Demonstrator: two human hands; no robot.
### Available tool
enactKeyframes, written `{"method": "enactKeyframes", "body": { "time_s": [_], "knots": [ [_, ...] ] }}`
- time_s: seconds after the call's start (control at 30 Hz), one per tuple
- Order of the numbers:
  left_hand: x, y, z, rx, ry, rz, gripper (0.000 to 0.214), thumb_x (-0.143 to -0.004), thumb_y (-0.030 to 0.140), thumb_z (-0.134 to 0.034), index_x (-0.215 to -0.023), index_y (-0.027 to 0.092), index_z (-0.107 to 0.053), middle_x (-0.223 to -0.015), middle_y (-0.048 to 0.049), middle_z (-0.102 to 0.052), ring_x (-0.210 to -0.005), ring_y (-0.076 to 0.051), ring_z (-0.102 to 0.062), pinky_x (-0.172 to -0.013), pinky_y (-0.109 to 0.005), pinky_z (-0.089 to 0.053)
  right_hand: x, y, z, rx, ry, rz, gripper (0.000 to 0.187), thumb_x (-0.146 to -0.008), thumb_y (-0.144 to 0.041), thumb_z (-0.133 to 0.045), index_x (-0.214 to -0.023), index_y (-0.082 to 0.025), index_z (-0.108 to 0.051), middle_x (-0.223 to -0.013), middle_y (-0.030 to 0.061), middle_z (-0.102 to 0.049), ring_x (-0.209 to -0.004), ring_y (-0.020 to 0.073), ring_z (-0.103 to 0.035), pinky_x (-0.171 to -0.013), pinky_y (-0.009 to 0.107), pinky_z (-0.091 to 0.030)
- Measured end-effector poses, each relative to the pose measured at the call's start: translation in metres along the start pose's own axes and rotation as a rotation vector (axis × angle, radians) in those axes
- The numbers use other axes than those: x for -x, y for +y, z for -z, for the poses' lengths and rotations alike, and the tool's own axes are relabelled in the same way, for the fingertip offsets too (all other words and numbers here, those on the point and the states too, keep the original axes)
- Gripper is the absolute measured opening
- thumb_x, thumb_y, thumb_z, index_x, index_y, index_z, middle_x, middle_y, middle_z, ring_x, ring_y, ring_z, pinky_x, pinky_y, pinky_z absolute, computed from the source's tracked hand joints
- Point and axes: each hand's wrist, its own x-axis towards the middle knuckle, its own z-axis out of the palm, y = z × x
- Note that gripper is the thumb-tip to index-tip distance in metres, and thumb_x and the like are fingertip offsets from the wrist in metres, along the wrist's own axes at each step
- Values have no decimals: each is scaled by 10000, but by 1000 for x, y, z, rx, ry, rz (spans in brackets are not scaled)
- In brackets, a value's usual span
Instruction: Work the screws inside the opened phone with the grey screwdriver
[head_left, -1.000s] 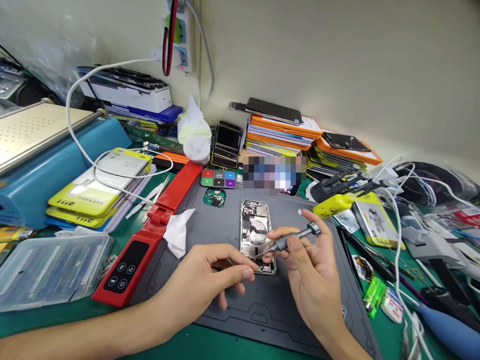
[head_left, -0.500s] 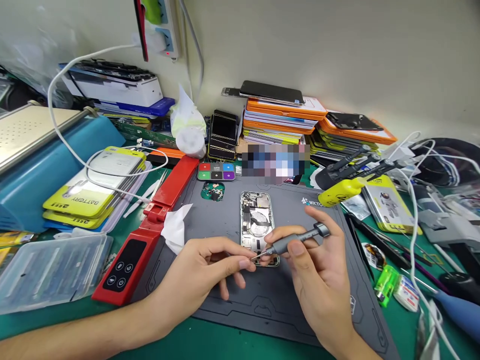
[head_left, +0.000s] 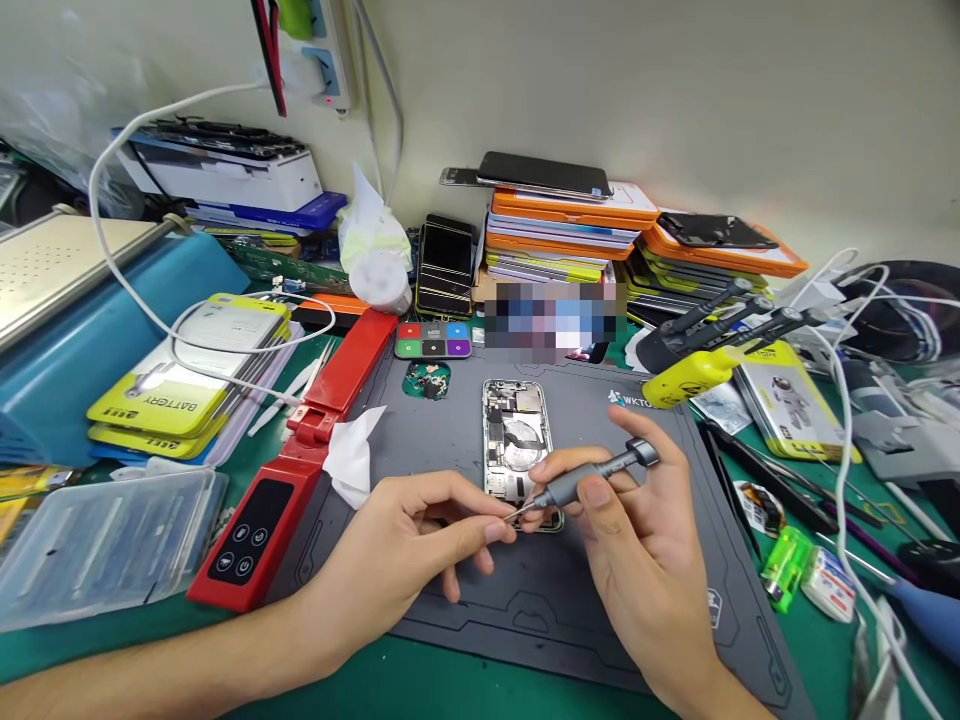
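Observation:
An opened phone (head_left: 517, 425) with its inner parts bare lies on the dark grey work mat (head_left: 420, 435). My right hand (head_left: 637, 540) grips a grey precision screwdriver (head_left: 581, 483), its shaft slanting down to the left over the phone's lower end. At the bit, the thumb and index finger of my left hand (head_left: 427, 535) are pinched together. Whatever sits between those fingertips is too small and covered to make out. Both hands hide part of the phone's bottom edge.
Left of the mat stands a red folding lamp (head_left: 259, 525) beside a clear plastic case (head_left: 112, 535). A multicoloured tray (head_left: 433, 340) and a small green circuit board (head_left: 426, 381) lie behind. A yellow bottle (head_left: 686, 378), pens and a green lighter (head_left: 786, 568) are at right.
The view has shifted slightly. Both hands keep nearly the same pose, with the screwdriver's bit still at the left fingertips.

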Motion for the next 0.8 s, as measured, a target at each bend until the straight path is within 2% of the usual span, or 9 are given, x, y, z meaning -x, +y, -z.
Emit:
{"method": "enactKeyframes", "body": {
  "time_s": [0.2,0.47,0.8],
  "knots": [
    [0,0,0,-20,-4,-3,139,-991,319,-795,-1063,247,-890,-1006,-73,-831,-772,-142,-745,-532,-129,-562,-3,-1,0,-5,19,-21,402,-1093,-411,-692,-1441,-358,-500,-999,4,-814,-739,141,-778,-714,273,-710],
    [2,1,0,-19,-1,2,123,-939,338,-863,-1015,248,-897,-1016,-73,-826,-757,-142,-737,-519,-131,-557,-3,-2,1,3,16,-31,399,-1086,-423,-698,-1433,-365,-508,-982,4,-812,-722,140,-759,-698,265,-702],
    [2,-2,4,-31,-31,11,91,-1002,296,-803,-1035,262,-881,-1003,-48,-821,-776,-125,-740,-522,-107,-531,-3,-2,-1,-64,-14,-31,409,-1093,-395,-695,-1451,-356,-500,-1015,11,-827,-751,133,-784,-723,250,-701]
  ]
}}
